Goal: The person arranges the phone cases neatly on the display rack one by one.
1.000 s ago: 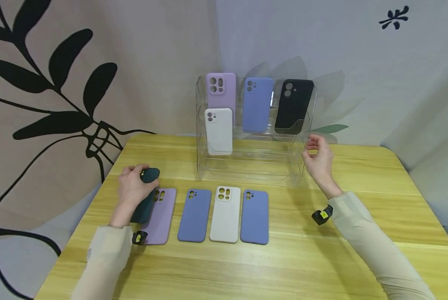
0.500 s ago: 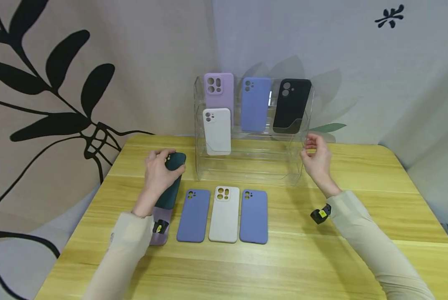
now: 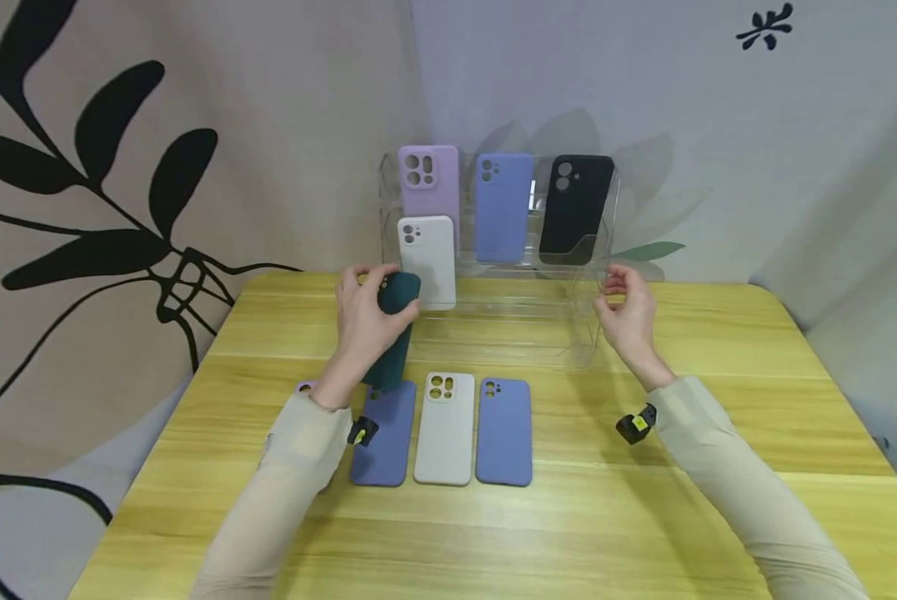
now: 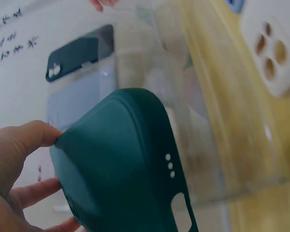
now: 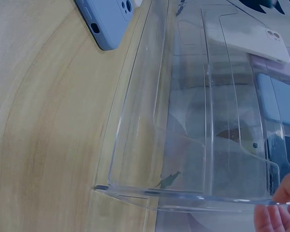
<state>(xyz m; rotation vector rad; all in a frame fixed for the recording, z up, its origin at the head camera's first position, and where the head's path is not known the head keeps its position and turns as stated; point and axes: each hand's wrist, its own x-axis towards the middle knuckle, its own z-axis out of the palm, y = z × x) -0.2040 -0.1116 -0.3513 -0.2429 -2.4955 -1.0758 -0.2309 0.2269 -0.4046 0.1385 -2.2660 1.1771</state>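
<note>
My left hand holds a dark green phone case by its upper edges, thumb on one side and fingers on the other. The case is raised in front of the lower left of a clear acrylic display rack, overlapping a white phone case there. In the left wrist view, the green case shows its smooth back and a side with small holes. At the rack's right side, my right hand grips the edge; the right wrist view shows the thumb and fingertips at that side panel.
On the rack's upper tier lean a lilac case, a blue case and a black case. Along the wooden table lie a blue case, a white case, another blue case and a lilac case mostly hidden behind the left arm.
My left hand has carried the dark green case from above the lilac case on the table, rightward and away, to the rack's lower left. The right hand stays at the rack's side.
</note>
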